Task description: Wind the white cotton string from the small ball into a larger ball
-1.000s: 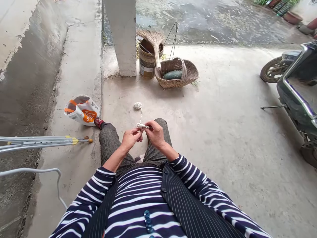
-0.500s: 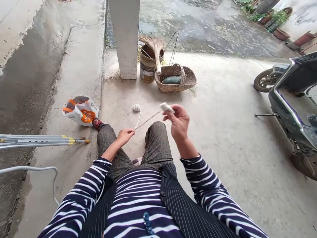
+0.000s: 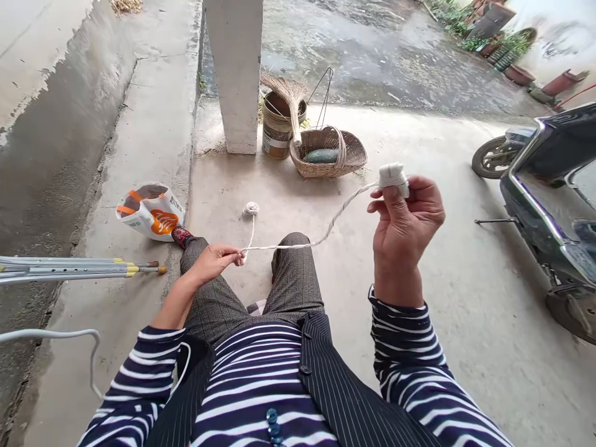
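Note:
My right hand (image 3: 406, 220), raised at the right, has its fingers closed round a small bundle of white cord (image 3: 392, 177). From that bundle a twisted white cord (image 3: 333, 223) sags across over my knee to my left hand (image 3: 215, 263). There my left thumb and fingers pinch the cord above my thigh. Beyond my left fingertips, a thinner white strand runs up to a ball of white yarn (image 3: 251, 209), which lies on the concrete floor between my feet and the basket.
A white and orange bag (image 3: 151, 214) stands by my left foot, with crutches (image 3: 69, 268) nearby. Ahead are a pillar (image 3: 236, 81), a bucket (image 3: 275, 133) with a straw broom (image 3: 291, 96), and a wicker basket (image 3: 356, 155) holding a green gourd (image 3: 321, 156). A scooter (image 3: 544, 198) stands right.
My right hand has moved right and up with the cord bundle, so the cord between my hands is longer and now sags. My left hand has shifted slightly left and down, still pinching.

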`<action>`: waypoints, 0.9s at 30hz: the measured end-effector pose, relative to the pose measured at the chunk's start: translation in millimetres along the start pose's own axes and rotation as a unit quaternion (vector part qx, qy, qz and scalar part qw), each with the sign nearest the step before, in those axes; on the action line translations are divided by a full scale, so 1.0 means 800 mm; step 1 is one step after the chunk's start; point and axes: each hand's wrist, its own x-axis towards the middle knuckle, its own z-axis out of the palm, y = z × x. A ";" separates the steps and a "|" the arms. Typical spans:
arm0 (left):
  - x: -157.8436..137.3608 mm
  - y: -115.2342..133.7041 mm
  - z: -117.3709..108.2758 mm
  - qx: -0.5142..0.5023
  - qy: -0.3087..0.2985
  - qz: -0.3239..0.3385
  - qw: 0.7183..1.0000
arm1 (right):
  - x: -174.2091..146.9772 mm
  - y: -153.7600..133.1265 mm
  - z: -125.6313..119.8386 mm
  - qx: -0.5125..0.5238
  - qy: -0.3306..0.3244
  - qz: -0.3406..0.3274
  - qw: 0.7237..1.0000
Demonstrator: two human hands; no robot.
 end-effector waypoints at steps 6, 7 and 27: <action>-0.029 0.061 -0.017 0.000 -0.045 0.005 0.999 | -0.019 0.025 0.022 -0.030 -0.075 0.073 0.994; -0.023 0.056 -0.020 0.001 -0.036 0.000 0.999 | -0.021 0.030 0.025 -0.031 -0.080 0.086 0.993; 0.074 0.051 0.100 -0.008 0.162 0.143 0.976 | -0.080 0.069 0.074 0.012 -0.138 0.318 0.938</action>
